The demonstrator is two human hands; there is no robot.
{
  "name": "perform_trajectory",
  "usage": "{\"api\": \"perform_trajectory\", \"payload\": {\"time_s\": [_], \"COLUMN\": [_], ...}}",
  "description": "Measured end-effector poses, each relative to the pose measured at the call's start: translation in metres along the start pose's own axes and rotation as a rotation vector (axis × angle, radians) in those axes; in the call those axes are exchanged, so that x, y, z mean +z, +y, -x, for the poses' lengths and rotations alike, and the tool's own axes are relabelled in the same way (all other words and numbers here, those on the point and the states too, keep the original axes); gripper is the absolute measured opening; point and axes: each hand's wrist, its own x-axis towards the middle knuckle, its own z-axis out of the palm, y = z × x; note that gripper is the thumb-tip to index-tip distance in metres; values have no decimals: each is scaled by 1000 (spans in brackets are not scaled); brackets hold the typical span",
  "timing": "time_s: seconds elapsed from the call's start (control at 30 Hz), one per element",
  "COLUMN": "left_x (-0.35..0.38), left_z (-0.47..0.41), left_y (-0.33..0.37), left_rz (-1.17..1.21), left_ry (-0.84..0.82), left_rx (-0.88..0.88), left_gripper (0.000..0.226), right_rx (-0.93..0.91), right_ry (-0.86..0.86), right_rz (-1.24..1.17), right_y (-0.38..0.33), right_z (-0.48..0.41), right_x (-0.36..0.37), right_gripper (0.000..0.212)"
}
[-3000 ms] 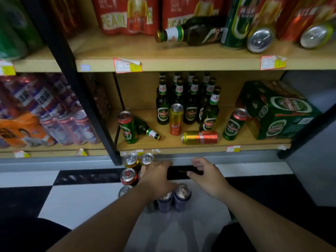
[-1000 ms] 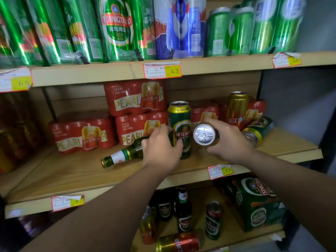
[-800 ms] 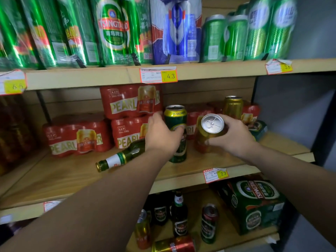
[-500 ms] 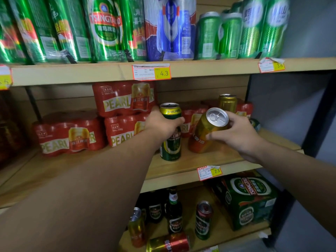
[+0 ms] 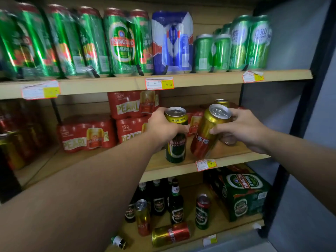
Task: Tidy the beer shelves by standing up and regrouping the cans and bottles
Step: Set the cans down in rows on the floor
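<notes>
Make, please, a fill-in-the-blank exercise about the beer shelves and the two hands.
The left hand grips the green Pearl River can, which stands ____ on the middle shelf. The right hand holds a gold and red can that is ____, not upright. On the bottom shelf, a second gold and red can lies on its ____.
Missing words: upright; tilted; side.

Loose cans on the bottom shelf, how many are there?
3: upright gold can by the bottles, green can upright near the carton, lying gold can in front. More may be hidden.
</notes>
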Motion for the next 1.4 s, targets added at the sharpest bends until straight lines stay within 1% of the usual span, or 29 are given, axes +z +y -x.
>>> {"api": "perform_trajectory", "payload": {"time_s": [0.1,0.2,0.27,0.3,0.4,0.53,0.6,0.73,0.87,1.0,1.17,1.4], "left_x": [-16,-33,-43,-48,-58,-66,-65,-58,-48,-31,2,47], "left_z": [22,42,56,63,86,111,120,135,146,159,175,198], "left_y": [10,16,15,13,-3,-34,-53,-99,-142,-181,-233,-295], "left_rz": [-37,-84,-129,-151,-188,-238,-264,-275,-271,-290,-348,-428], "left_ry": [-59,-122,-147,-151,-137,-175,-198,-224,-283,-342,-348,-441], "left_rx": [-20,-58,-84,-97,-137,-194,-219,-258,-289,-318,-334,-375], "left_gripper": [74,63,56,56,74,74,79,87,88,77,75,68], "right_rx": [27,72,103,118,159,225,266,329,367,405,412,480], "right_ry": [-76,-147,-190,-208,-240,-284,-299,-333,-384,-363,-338,-254], "right_rz": [36,77,94,103,132,146,152,163,153,118,120,156], "right_y": [-13,-16,-15,-14,-7,11,24,57,93,134,194,263], "right_z": [18,33,43,48,64,83,94,115,130,140,155,186], "right_x": [5,13,21,26,45,71,83,102,120,132,137,132], "right_gripper": [47,50,49,48,46,52,54,49,52,51,58,56]}}
